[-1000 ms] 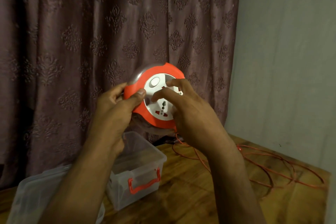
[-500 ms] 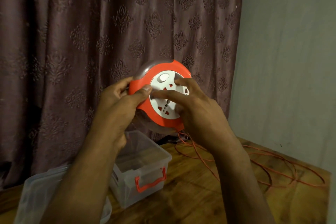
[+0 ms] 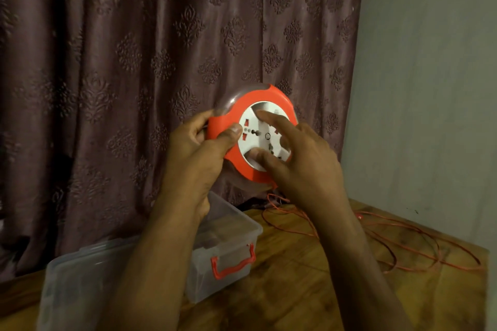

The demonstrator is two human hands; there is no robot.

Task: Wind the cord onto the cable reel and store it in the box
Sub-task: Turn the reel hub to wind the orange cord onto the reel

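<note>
I hold a round orange cable reel point(image 3: 236, 161) with a white socket face upright in front of the curtain. My left hand point(image 3: 199, 148) grips its left rim, thumb on the front. The fingers of my right hand point(image 3: 298, 164) rest in the recesses of the white centre disc. A thin orange cord point(image 3: 390, 244) hangs from the reel's bottom and lies in loose loops on the wooden table point(image 3: 295, 290) at the right. The clear plastic box point(image 3: 228, 247) with an orange latch stands open on the table below my left arm.
A clear plastic lid point(image 3: 78, 277) lies at the lower left beside the box. A patterned brown curtain point(image 3: 134, 62) hangs behind, a grey wall point(image 3: 430, 88) to the right. The table's right edge runs close to the cord loops.
The white centre disc has turned under my right fingers, its sockets now in new positions. Reel and hands sit slightly further right in view.
</note>
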